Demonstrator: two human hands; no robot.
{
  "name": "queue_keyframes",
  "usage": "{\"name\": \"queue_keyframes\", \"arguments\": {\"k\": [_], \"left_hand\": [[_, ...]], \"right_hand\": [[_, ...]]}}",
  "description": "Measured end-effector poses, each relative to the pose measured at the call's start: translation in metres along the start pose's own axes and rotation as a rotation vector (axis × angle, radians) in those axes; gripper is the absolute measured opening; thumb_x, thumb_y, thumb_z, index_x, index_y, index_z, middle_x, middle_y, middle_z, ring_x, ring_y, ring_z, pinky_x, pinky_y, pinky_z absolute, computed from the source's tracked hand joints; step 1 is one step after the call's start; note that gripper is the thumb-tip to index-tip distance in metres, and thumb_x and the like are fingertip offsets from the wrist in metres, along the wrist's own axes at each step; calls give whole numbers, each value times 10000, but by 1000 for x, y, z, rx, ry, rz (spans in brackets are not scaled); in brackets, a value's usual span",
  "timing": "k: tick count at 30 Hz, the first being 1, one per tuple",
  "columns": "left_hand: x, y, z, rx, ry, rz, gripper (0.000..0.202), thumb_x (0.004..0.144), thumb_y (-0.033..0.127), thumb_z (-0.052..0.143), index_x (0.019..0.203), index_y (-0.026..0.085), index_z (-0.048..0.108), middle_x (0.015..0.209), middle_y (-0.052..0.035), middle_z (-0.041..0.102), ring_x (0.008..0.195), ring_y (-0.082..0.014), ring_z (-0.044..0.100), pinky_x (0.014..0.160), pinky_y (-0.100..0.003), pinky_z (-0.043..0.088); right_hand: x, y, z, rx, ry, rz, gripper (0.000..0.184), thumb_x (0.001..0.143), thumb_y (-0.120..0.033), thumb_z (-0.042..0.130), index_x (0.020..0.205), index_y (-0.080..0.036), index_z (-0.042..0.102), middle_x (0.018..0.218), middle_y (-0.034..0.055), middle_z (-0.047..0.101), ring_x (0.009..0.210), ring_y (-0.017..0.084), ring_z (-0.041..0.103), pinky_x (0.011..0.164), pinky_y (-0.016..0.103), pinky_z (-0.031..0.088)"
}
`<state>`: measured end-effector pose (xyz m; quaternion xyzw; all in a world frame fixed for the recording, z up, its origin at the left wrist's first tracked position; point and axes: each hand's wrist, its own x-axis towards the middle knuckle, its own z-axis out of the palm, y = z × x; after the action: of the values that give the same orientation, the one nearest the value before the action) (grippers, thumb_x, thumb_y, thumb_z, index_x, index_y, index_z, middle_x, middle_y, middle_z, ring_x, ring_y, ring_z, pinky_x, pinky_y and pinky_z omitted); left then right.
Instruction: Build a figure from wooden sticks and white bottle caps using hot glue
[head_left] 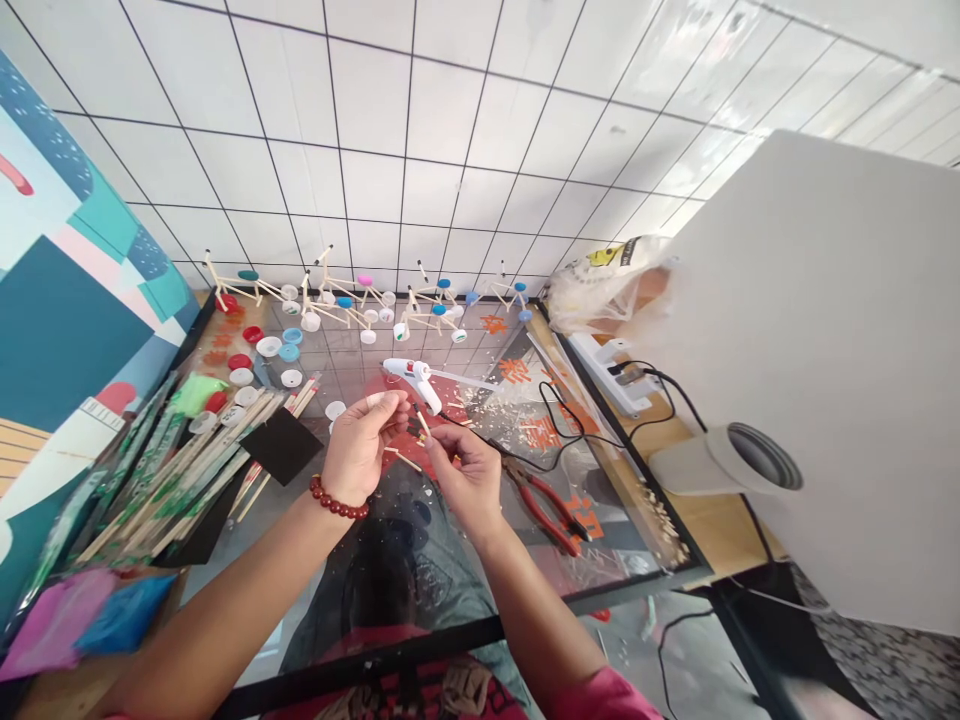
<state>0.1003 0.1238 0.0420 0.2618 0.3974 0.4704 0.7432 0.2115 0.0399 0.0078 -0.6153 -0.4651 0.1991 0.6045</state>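
Observation:
My left hand [361,448], with a red bead bracelet [337,498] on the wrist, pinches a small pale piece [377,400] that is too small to identify. My right hand [469,478] grips a short wooden stick [424,424] between its fingertips, a little apart from the left hand. Just beyond both hands, a white hot glue gun [411,382] lies on the glass tabletop [360,590]. Its black cable [551,450] runs off to the right. A loose wooden stick [403,460] lies below my left fingers.
Stick-and-bottle-cap models [337,300] stand along the far edge, with loose caps [281,350] to the left. Wrapped chopsticks [172,480] lie at left, red-handled pliers [547,510] at right. A power strip [607,375], plastic bag [600,285] and large white panel [810,350] stand further right.

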Motion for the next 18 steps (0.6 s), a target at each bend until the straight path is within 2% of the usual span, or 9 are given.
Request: {"name": "queue_keyframes", "arguments": {"k": [3,5,8,11,13,15,18], "left_hand": [[0,-1,0,63,21,62,356,445,279,961,688,133,745,649,-13,689,607,-100,599,614,-224,481],[-1,-3,0,110,-7,153,359,459,251,957,745,160,761,691,-2,704,658,-114,624,657,-231,501],[-1,-7,-4,270,-68,293,302,567,260,921,832,196,788,786,-11,738,754,-139,660,734,-244,525],[0,-9,-9,463,-83,401,152,686,310,855,766,199,789,772,-24,737,721,-146,647,710,-245,517],[1,-10,-11,517,-78,459,130,712,318,837,759,208,790,793,-26,740,732,-155,646,720,-249,514],[2,-9,-12,523,-79,481,128,725,327,825,761,210,788,802,-27,741,748,-163,644,732,-252,511],[4,-9,-12,474,-67,435,174,759,372,793,784,200,782,766,-27,732,725,-162,634,709,-255,503]], "right_hand": [[0,1,0,-14,19,-18,126,860,-276,653,856,-173,725,718,14,722,596,118,611,586,236,512],[0,1,1,-22,27,-32,126,865,-274,649,857,-173,723,721,15,722,597,117,613,585,234,513],[0,-1,0,-43,23,-75,108,866,-250,642,860,-175,720,714,10,717,591,114,612,577,229,508],[-1,-4,0,-67,18,-124,88,863,-226,641,852,-180,715,700,3,708,570,109,599,554,224,493],[-1,-5,0,-81,13,-141,85,864,-212,636,850,-183,714,699,1,706,563,107,594,545,221,487],[-1,-5,0,-86,10,-148,86,862,-204,635,848,-182,718,698,1,706,561,105,588,545,219,482],[-1,-5,1,-65,6,-119,93,863,-215,642,846,-180,727,692,1,706,562,105,586,547,218,478]]}}
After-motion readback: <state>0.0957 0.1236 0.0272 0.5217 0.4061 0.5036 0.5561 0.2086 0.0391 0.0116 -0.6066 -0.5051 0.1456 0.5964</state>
